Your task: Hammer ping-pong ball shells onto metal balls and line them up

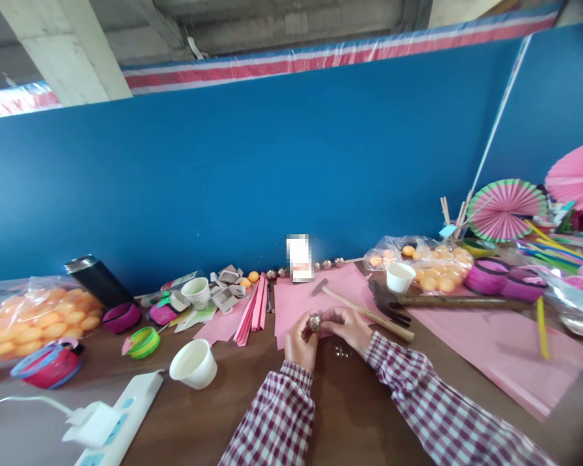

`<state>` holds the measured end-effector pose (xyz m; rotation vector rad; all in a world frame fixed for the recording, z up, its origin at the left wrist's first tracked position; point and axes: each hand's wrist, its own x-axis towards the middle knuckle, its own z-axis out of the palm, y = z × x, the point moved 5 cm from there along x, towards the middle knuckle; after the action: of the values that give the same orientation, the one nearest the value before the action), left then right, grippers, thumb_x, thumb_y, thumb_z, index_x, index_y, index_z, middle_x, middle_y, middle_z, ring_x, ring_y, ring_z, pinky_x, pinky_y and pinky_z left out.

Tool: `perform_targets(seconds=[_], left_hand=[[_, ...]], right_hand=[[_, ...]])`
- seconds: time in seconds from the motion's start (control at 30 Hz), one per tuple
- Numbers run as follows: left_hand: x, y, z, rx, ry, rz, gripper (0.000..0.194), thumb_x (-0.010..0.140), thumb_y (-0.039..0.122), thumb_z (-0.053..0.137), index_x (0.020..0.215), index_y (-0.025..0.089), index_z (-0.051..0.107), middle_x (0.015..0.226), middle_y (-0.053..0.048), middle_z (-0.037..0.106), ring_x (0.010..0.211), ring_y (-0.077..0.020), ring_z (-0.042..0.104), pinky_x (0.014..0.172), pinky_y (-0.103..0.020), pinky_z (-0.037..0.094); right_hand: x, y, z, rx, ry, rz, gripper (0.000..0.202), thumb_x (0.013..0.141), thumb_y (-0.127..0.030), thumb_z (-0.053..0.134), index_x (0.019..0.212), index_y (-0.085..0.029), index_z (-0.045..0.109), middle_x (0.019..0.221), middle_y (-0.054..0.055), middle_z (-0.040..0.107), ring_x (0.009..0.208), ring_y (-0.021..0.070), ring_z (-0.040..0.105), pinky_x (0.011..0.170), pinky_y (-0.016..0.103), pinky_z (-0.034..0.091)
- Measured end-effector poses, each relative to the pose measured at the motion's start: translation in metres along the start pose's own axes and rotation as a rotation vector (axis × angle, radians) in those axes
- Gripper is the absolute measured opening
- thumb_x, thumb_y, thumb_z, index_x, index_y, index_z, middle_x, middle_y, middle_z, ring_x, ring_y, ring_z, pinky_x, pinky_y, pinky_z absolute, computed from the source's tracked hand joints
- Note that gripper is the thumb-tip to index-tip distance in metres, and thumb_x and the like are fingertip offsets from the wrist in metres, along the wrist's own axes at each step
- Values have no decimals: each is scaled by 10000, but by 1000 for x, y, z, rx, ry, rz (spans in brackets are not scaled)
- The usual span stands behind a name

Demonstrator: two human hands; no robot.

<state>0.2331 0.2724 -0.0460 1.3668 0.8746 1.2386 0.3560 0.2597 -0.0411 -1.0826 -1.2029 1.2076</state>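
Note:
My left hand [301, 343] is closed around a shiny metal ball [315, 321], holding it up above the table's brown surface. Beside it, my right hand [350, 327] is pinched, its fingertips against or very near the ball; anything between them is too small to make out. Several tiny silvery beads [341, 353] lie on the table just below my right hand. A small hammer [364, 312] with a wooden handle rests on pink paper [291, 298] behind my hands. Along the wall stands a row of similar metal balls [339, 262].
Right of my hands lies a larger hammer [457, 302] near a white cup [401, 277] and bagged orange balls [437, 275]. Leftward stand another white cup [193, 366], a power strip [126, 421] and a black flask [100, 281]. A blue partition [272, 162] closes the back.

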Motion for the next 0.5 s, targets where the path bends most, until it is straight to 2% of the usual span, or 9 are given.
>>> perform_targets(seconds=[0.2,0.3,0.4,0.47,0.5], left_hand=[[-2,4,2,16,-47,16,418,605,22,524,995,161,581,973,-56,637,908,-195,591,824,-343,469],[0,6,0,-13,8,-15,404,574,49,595,968,138,580,967,-73,630,887,-190,595,813,-328,473],[3,6,-5,-62,77,-33,421,525,93,669,936,126,579,964,-80,622,886,-179,589,795,-297,477],[5,3,-7,-96,99,-54,423,541,167,690,944,124,569,940,-84,624,850,-161,594,763,-279,483],[6,0,-8,-119,108,-78,414,567,218,684,952,124,562,915,-84,628,807,-149,602,733,-273,490]], right_hand=[[1,4,-2,-28,17,-24,315,560,-404,680,704,-145,574,738,35,648,708,158,599,709,330,483],[3,2,-1,-10,49,-47,304,574,-401,668,732,-159,572,750,28,639,705,156,594,696,326,485],[-2,-11,-3,-19,147,-43,289,615,-427,625,743,-173,575,735,29,627,694,165,585,659,327,486],[-15,-26,-7,-84,230,-60,276,655,-444,585,743,-182,576,680,27,609,652,166,569,610,324,478],[-24,-36,-8,-143,231,-111,262,692,-435,555,778,-189,580,673,26,599,636,160,555,601,321,472]])
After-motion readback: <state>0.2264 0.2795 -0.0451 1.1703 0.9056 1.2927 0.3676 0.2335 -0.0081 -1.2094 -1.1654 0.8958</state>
